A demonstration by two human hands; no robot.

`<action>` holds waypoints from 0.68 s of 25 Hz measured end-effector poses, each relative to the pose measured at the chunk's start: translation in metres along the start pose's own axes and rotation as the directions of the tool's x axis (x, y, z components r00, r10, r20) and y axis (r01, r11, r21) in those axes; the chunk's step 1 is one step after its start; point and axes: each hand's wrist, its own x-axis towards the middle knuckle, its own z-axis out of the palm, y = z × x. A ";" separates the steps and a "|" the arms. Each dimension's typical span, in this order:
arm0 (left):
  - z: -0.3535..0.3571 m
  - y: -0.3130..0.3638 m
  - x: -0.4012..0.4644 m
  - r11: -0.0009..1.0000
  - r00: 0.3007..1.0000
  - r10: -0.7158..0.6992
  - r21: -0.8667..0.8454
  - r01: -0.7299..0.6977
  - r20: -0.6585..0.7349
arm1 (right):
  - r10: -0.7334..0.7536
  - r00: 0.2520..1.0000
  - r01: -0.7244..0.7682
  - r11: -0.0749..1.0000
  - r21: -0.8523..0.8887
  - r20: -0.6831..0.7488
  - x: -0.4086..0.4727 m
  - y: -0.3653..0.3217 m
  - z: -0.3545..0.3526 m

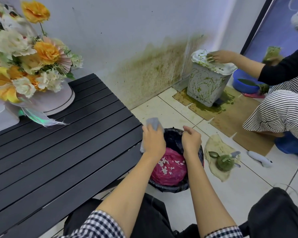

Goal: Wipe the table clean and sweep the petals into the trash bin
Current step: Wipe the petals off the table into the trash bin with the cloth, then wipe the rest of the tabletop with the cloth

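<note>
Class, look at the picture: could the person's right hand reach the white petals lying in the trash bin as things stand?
Probably yes. The right hand hovers over the open trash bin, and the petals lie uncovered on the pink bag just below, with nothing between.

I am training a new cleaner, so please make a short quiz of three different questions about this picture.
1. True or false: white petals lie on the pink plastic bag inside the black-lined round trash bin.
2. Which hand holds the grey cleaning cloth?
A. left hand
B. right hand
3. Fill in: the flower bouquet in the pale round box stands on the black slatted ____.

Key: 1 true; 2 A; 3 table.
</note>
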 end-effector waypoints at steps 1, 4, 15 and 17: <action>-0.004 0.005 0.003 0.980 1.000 0.022 -0.199 -0.020 0.009 | -0.003 1.000 0.003 1.000 -0.003 -0.002 0.001 0.000 -0.001; -0.025 0.002 0.015 0.464 0.969 -0.101 -0.851 0.246 0.224 | -0.002 1.000 0.001 1.000 -0.012 -0.025 0.002 -0.001 -0.006; -0.043 -0.037 0.016 -0.285 0.821 0.167 -0.771 0.570 0.546 | -0.188 0.930 0.184 0.982 0.042 0.317 -0.008 -0.005 -0.002; -0.040 -0.034 0.015 -0.271 0.807 0.136 -0.761 0.589 0.575 | -0.211 0.884 0.226 0.974 0.014 0.416 -0.010 -0.004 0.003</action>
